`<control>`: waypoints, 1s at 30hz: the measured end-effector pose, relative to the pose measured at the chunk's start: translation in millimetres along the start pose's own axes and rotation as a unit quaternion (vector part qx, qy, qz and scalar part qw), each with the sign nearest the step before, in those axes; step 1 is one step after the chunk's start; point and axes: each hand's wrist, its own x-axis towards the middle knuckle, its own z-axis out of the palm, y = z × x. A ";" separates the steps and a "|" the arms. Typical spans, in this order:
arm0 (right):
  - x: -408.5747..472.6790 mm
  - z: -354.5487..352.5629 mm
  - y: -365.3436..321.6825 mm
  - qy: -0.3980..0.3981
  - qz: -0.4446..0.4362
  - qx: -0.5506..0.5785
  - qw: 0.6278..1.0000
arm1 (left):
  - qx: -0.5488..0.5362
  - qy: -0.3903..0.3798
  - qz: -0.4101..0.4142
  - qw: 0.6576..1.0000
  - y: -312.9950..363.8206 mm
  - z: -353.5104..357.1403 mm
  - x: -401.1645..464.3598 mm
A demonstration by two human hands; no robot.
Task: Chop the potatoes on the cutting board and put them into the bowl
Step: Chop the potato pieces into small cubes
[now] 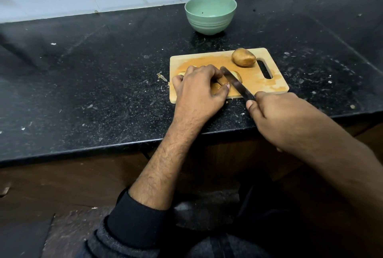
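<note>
The chopping step is in hand. The left hand (198, 87) curls over a potato (236, 75) on the wooden cutting board (275, 83), its fingers (213, 71) and thumb pinning it down, so most of the potato is hidden. The right hand (275, 114) grips the handle of a knife (236, 83), whose blade lies across the potato just beside the left fingertips. A second, whole potato (243, 57) sits near the board's handle slot. The green bowl (210, 15) stands on the black counter (103, 75) beyond the board, with no potato in it. Next the blade likely has to press straight down, keeping away from the nearby fingertips.
</note>
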 end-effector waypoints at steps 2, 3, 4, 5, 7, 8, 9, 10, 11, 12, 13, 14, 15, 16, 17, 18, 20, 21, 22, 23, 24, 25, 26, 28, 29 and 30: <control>0.0 0.6 0.6 0.006 -0.003 -0.017 1.000 | 0.004 0.000 0.002 1.000 0.7 0.1 1.0; -0.5 1.2 1.3 0.009 -0.006 -0.023 1.000 | 0.008 0.000 0.003 1.000 0.9 0.3 1.4; -1.3 1.4 1.9 0.012 -0.009 -0.028 1.000 | 0.010 0.000 0.004 1.000 0.8 0.5 1.8; -2.5 1.1 1.9 0.014 -0.010 -0.032 0.999 | 0.008 0.000 0.003 1.000 0.7 0.3 2.0; -4.5 -0.8 2.1 0.017 -0.012 -0.038 0.999 | -0.003 -0.003 -0.001 1.000 0.5 -0.3 2.8; -5.4 -2.2 1.6 0.012 -0.010 -0.040 0.999 | -0.007 -0.005 -0.004 1.000 0.4 -0.5 3.2; -5.6 -3.8 0.6 0.005 -0.008 -0.039 0.999 | -0.009 -0.006 -0.005 1.000 0.2 -0.4 3.4; -5.1 -5.1 -0.8 -0.007 -0.003 -0.035 0.999 | -0.011 -0.006 -0.006 1.000 -0.1 -0.2 3.6; -4.0 -6.8 -2.6 -0.020 0.002 -0.031 0.999 | -0.012 -0.007 -0.007 1.000 -0.3 0.0 3.9; -2.0 -8.3 -4.3 -0.029 0.007 -0.028 0.999 | -0.014 -0.007 -0.007 1.000 -0.5 0.1 4.2; 0.6 -10.3 -6.1 -0.037 0.013 -0.028 0.999 | -0.015 -0.007 -0.007 1.000 -0.8 0.4 4.6; 4.1 -12.1 -7.2 -0.042 0.019 -0.030 0.999 | -0.016 -0.007 -0.008 1.000 -0.9 0.7 4.9; 8.8 -12.8 -8.1 -0.045 0.023 -0.032 0.998 | -0.016 -0.009 -0.008 1.000 -0.7 0.8 5.2; 14.7 -11.9 -8.9 -0.046 0.028 -0.033 0.998 | -0.016 -0.010 -0.009 1.000 -0.6 0.5 5.6; 19.6 -10.7 -10.6 -0.047 0.030 -0.035 0.998 | -0.017 -0.011 -0.009 1.000 -0.5 0.2 5.8; 23.9 -8.9 -13.0 -0.048 0.031 -0.037 0.998 | -0.016 -0.011 -0.009 1.000 -0.6 -0.1 6.0; 30.2 -6.4 -16.6 -0.057 0.033 -0.025 0.997 | -0.017 -0.011 -0.010 1.000 -0.6 -0.5 5.6; 31.4 -5.2 -16.9 -0.059 0.032 -0.020 0.998 | -0.017 -0.010 -0.010 1.000 -0.8 -0.4 5.1; 31.0 -4.8 -16.3 -0.058 0.033 -0.008 0.998 | -0.016 -0.006 -0.010 1.000 -0.9 -0.3 4.6; 28.4 -3.6 -13.3 -0.065 0.030 -0.006 0.997 | -0.013 -0.003 -0.010 1.000 -0.9 -0.3 4.0; 23.4 -1.7 -9.2 -0.075 0.028 -0.010 0.997 | -0.011 -0.001 -0.010 1.000 -0.7 -0.6 3.6; 17.9 0.6 -4.6 -0.078 0.020 -0.014 0.997 | -0.010 0.000 -0.010 1.000 -0.5 -0.7 3.7; 11.7 3.5 -0.1 -0.071 0.009 -0.010 0.997 | -0.010 0.002 -0.011 1.000 -0.5 -0.7 4.0; 1.5 7.1 6.2 -0.044 -0.009 0.003 0.999 | -0.011 0.002 -0.012 1.000 0.1 -0.5 4.5; -2.7 7.5 8.3 -0.049 -0.002 0.020 0.999 | -0.011 0.002 -0.014 1.000 0.2 -0.2 4.3; -6.1 6.0 10.0 -0.057 0.008 0.030 0.998 | -0.013 0.001 -0.015 1.000 0.2 0.1 4.0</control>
